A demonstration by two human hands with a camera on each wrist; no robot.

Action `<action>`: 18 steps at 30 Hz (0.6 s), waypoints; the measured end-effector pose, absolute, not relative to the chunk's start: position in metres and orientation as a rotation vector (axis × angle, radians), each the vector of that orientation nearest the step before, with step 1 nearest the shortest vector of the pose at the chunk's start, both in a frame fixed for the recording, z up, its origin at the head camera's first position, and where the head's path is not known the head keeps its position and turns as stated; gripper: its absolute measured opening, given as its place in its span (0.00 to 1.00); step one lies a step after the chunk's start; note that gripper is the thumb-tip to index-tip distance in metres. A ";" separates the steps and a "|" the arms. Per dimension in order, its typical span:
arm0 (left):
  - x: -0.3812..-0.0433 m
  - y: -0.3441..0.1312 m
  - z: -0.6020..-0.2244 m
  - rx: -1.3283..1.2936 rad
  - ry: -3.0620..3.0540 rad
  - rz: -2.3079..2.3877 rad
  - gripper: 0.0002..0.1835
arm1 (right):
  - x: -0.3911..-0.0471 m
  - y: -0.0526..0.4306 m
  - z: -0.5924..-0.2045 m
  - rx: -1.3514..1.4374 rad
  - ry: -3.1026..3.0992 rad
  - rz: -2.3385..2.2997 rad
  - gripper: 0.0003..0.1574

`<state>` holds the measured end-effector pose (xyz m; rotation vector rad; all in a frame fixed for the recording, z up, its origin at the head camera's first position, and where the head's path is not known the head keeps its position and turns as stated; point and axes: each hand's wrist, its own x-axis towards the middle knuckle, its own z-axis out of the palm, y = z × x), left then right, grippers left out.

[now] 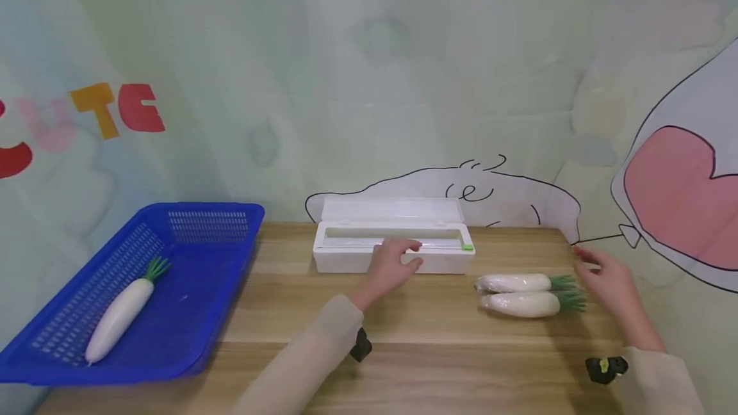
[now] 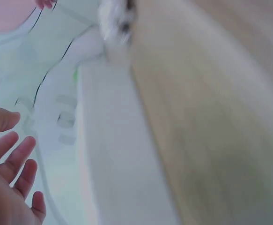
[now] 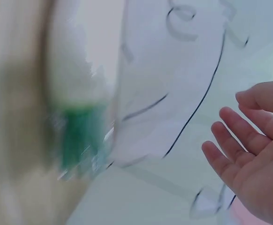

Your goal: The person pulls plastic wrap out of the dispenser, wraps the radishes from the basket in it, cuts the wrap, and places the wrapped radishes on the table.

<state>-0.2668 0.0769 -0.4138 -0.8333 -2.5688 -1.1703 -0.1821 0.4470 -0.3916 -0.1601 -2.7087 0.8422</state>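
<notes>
Pale sleeves (image 1: 302, 364) reach in from the bottom edge, a black device (image 1: 361, 345) at each wrist.

Left hand (image 1: 391, 266): overlaps the front of the white box (image 1: 343, 262) in the head view; left wrist view shows a gap between fingers and box. Grip loosely parted, fingers softly bent, nothing held.

Right hand (image 1: 610, 282): just beside the leaf ends of two white radishes. Grip also parted, fingers slack, nothing held.

Far radish (image 1: 513, 283) and near radish (image 1: 521, 304) lie side by side at the right of the tabletop (image 1: 432, 373), green leaves pointing right. Glints suggest clear film round them; right wrist view too blurred for detail.

Box: lid (image 1: 392, 210) raised at the back, long opening facing up, green tab (image 1: 467, 247) at right end of the front rim.

Left side: blue basket (image 1: 227, 290) holds a third radish (image 1: 121, 319), slantwise, leaves toward the back.

Behind: printed backdrop (image 1: 288, 50), coloured letters, pink heart (image 1: 669, 197).
</notes>
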 end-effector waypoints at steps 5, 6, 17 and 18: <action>-0.285 0.029 -0.386 -0.733 -2.588 -1.147 0.16 | -0.211 0.407 -0.364 -0.001 -2.813 0.853 0.31; -0.288 0.020 -0.382 -0.719 -2.591 -1.142 0.16 | -0.216 0.398 -0.361 0.028 -2.819 0.850 0.31; -0.325 -0.053 -0.385 -0.545 -2.720 -1.267 0.18 | -0.281 0.328 -0.364 0.261 -2.938 0.934 0.28; -0.327 -0.058 -0.389 -0.531 -2.745 -1.269 0.19 | -0.285 0.324 -0.367 0.271 -2.962 0.935 0.28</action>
